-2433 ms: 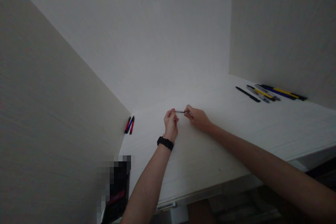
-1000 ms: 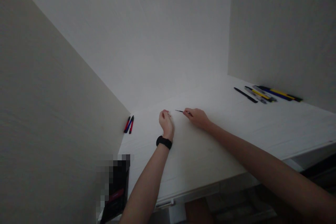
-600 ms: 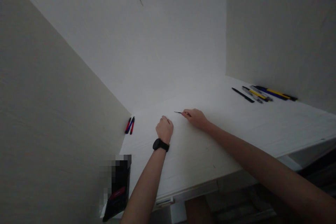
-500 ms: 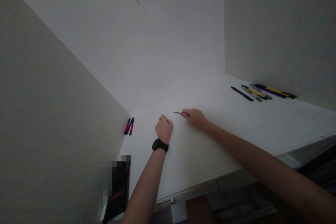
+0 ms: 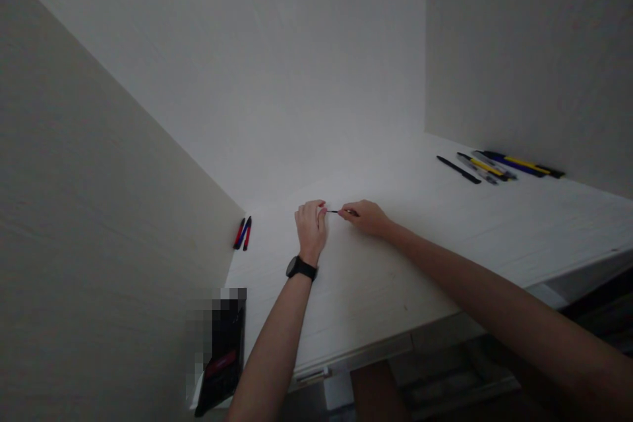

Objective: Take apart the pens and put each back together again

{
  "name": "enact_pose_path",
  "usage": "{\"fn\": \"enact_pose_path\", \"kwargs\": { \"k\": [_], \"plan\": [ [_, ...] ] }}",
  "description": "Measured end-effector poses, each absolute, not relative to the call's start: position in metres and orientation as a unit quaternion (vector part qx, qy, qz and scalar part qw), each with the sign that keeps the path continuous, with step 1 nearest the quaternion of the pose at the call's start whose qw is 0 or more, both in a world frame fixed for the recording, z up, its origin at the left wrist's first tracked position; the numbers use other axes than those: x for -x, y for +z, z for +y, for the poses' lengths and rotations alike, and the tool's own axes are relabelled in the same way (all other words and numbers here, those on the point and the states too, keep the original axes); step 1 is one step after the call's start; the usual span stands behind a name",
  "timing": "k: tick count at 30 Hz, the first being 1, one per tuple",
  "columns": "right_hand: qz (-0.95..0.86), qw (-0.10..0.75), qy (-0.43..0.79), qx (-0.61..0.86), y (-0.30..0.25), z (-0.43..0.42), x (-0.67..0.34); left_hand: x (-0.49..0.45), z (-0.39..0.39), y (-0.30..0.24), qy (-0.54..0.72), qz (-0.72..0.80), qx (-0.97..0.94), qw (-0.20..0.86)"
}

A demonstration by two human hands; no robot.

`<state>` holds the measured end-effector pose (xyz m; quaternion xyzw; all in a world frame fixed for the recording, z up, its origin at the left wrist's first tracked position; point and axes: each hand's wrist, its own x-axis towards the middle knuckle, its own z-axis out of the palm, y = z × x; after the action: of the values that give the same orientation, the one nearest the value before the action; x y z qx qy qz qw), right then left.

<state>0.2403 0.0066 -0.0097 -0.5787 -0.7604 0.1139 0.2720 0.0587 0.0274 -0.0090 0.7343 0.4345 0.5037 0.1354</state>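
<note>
Head view, right hand (image 5: 364, 218), pinching dark rod (image 5: 339, 211)

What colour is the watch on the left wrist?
The watch is black, strap included; it shows best in the head view.

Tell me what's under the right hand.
A thin dark rod pokes out from the right hand toward the left hand; its other end is covered by the fingers, and the white tabletop beneath the palm cannot be seen.

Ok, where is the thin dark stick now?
In the head view, the thin dark stick is held by the right hand, its tip at the left hand.
</note>
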Motion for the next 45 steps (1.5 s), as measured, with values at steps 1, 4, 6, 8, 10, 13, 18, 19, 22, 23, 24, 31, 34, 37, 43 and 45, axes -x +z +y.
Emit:
{"fn": "enact_pose_path", "kwargs": {
  "k": [1, 4, 6, 8, 10, 13, 18, 19, 22, 23, 24, 31, 34, 37, 43, 45],
  "plan": [
    [-0.762, 0.274, 0.116, 0.575, -0.010, 0.007, -0.240, -0.059, 0.027, -0.010, 0.487, 0.427, -0.751, 0.131],
    [-0.763, 0.277, 0.120, 0.571, -0.011, 0.008, -0.241, -0.059, 0.029, -0.013, 0.407, 0.428, -0.804, 0.071],
    [-0.759, 0.278, 0.120, 0.576, -0.011, 0.008, -0.241, -0.056, 0.031, -0.014, 0.398, 0.448, -0.800, 0.022],
    [-0.750, 0.281, 0.117, 0.587, -0.011, 0.009, -0.242, -0.052, 0.033, -0.015, 0.441, 0.487, -0.754, -0.018],
    [-0.740, 0.285, 0.114, 0.599, -0.010, 0.009, -0.243, -0.048, 0.034, -0.015, 0.478, 0.525, -0.704, -0.038],
    [-0.730, 0.286, 0.115, 0.610, -0.009, 0.008, -0.244, -0.046, 0.036, -0.017, 0.443, 0.566, -0.694, -0.043],
    [-0.725, 0.292, 0.117, 0.613, -0.009, 0.009, -0.243, -0.054, 0.036, -0.022, 0.282, 0.591, -0.753, -0.061],
    [-0.723, 0.293, 0.118, 0.615, -0.008, 0.009, -0.243, -0.056, 0.036, -0.022, 0.264, 0.587, -0.763, -0.063],
    [-0.713, 0.295, 0.120, 0.625, -0.008, 0.009, -0.243, -0.060, 0.034, -0.021, 0.226, 0.564, -0.792, -0.051],
    [-0.710, 0.296, 0.121, 0.627, -0.008, 0.008, -0.242, -0.061, 0.033, -0.021, 0.214, 0.555, -0.803, -0.045],
    [-0.708, 0.297, 0.121, 0.629, -0.007, 0.008, -0.242, -0.062, 0.032, -0.020, 0.203, 0.547, -0.811, -0.041],
    [-0.696, 0.311, 0.128, 0.634, -0.007, 0.008, -0.241, -0.063, 0.029, -0.013, 0.205, 0.570, -0.792, -0.078],
    [-0.682, 0.337, 0.129, 0.636, -0.009, 0.010, -0.243, -0.059, 0.028, -0.011, 0.299, 0.616, -0.719, -0.114],
    [-0.659, 0.370, 0.145, 0.638, -0.012, 0.013, -0.245, -0.056, 0.028, -0.011, 0.376, 0.605, -0.692, -0.118],
    [-0.711, 0.378, 0.165, 0.570, -0.015, 0.013, -0.243, -0.056, 0.024, -0.012, 0.372, 0.374, -0.849, -0.033],
    [-0.740, 0.356, 0.161, 0.547, -0.016, 0.012, -0.241, -0.057, 0.023, -0.013, 0.380, 0.335, -0.862, -0.004]
  ]
}}
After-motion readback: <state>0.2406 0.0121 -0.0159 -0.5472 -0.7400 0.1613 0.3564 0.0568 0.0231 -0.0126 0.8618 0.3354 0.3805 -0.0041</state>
